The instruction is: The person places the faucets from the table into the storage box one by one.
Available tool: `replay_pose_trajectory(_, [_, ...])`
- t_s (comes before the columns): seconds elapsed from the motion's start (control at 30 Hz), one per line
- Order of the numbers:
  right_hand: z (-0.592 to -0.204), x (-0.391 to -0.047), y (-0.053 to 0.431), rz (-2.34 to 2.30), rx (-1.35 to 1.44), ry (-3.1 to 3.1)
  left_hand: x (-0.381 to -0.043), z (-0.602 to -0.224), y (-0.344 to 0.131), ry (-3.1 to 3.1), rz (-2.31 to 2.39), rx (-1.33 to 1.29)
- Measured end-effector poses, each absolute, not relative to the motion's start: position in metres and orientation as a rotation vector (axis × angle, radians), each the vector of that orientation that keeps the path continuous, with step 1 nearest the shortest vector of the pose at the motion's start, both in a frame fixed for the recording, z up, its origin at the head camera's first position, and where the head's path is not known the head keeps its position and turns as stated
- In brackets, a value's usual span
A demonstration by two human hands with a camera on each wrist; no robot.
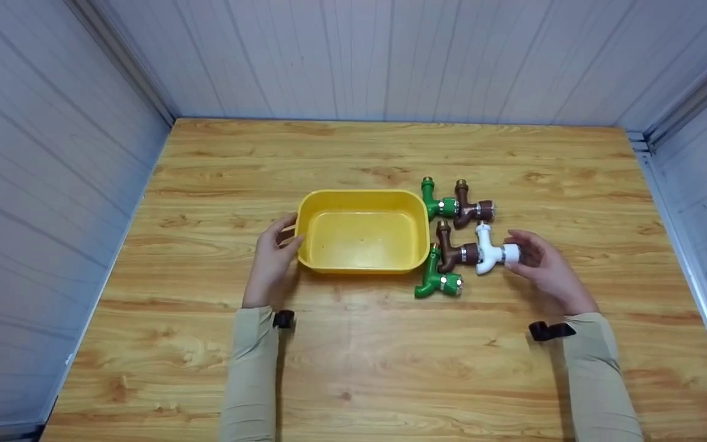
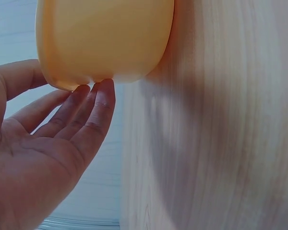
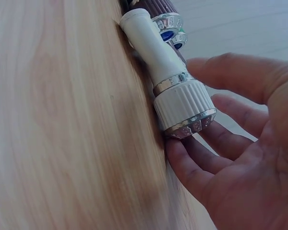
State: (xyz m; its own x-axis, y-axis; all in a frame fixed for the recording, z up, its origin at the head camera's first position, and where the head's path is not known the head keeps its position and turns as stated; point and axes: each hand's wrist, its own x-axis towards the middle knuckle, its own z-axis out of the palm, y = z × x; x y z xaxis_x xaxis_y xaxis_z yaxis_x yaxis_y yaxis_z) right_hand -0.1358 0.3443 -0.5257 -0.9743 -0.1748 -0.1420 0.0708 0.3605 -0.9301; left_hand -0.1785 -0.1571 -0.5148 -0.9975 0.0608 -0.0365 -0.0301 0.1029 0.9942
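Now my left grip point(image 1: 272, 258) is pinching the yellow bin point(image 1: 363, 242), its bare floor showing; my right grip point(image 1: 547, 270) is touching the white tap point(image 1: 490, 252), whether grasping I can't tell.

Over there a tub point(image 1: 363, 239) sits on the surface point(image 1: 353, 368), the left hand point(image 1: 274, 261) at its left end. Along its right side lie five taps point(image 1: 448, 253): two at the back, two in the middle, one in front. The right hand point(image 1: 548, 267) is at the knob point(image 1: 511, 253) of the rightmost tap point(image 1: 487, 250). A wall point(image 1: 353, 55) stands behind the surface.
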Motion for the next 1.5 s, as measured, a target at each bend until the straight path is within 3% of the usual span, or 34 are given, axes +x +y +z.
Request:
replay_pose_trajectory(0.63, [-0.525,-0.141,0.343,-1.616,-0.094,2.472,-0.17,-0.49,-0.156,2.199,2.119,0.067])
replay_pose_trajectory(1.03, [-0.529,-0.138,0.346,-1.599,-0.072,2.495,-0.178,-0.517,-0.16,2.228,2.11,0.034])
replay_pose_trajectory(1.5, [-0.524,-0.132,0.343,-1.724,-0.049,2.406,-0.18,-0.514,-0.161,2.243,2.068,-0.021])
